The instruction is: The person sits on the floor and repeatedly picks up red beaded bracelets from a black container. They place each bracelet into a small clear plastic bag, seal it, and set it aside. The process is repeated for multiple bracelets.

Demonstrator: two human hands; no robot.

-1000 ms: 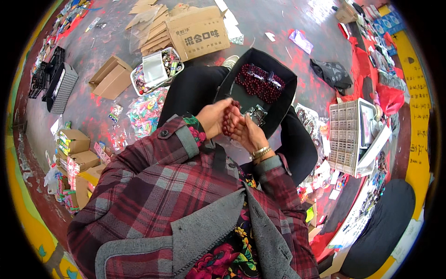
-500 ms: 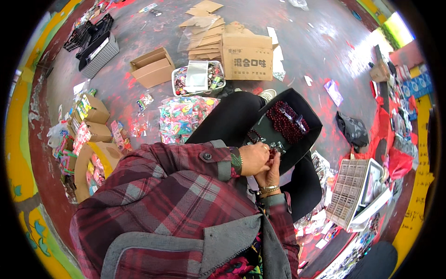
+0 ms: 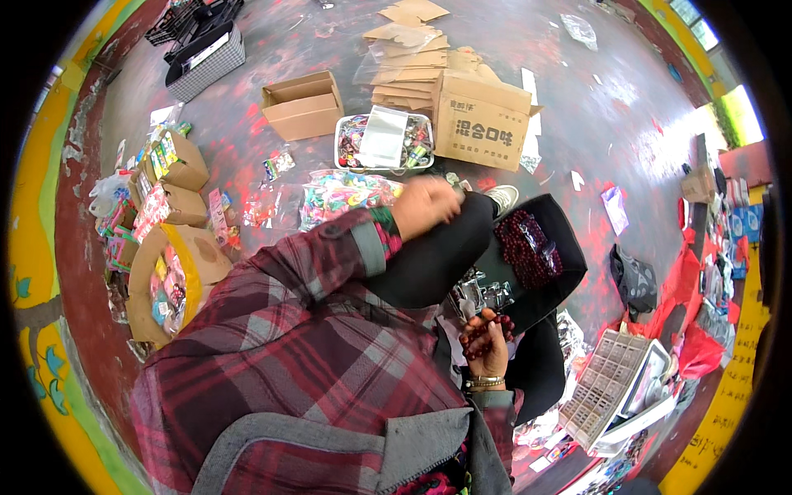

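Left grip (image 3: 427, 206) has moved away from right grip (image 3: 489, 353), out left beside the left knee (image 3: 472, 229); blurred, cannot tell whether closed. Right grip: clamped on dark red beads (image 3: 476, 338), held against its fingers, at near end of black box (image 3: 569, 262).

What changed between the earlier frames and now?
The left hand has parted from the right hand and swung forward-left; it's blurred, so whether it holds anything is unclear. The right hand still holds dark red beads. The bundled beads stay in the black box.
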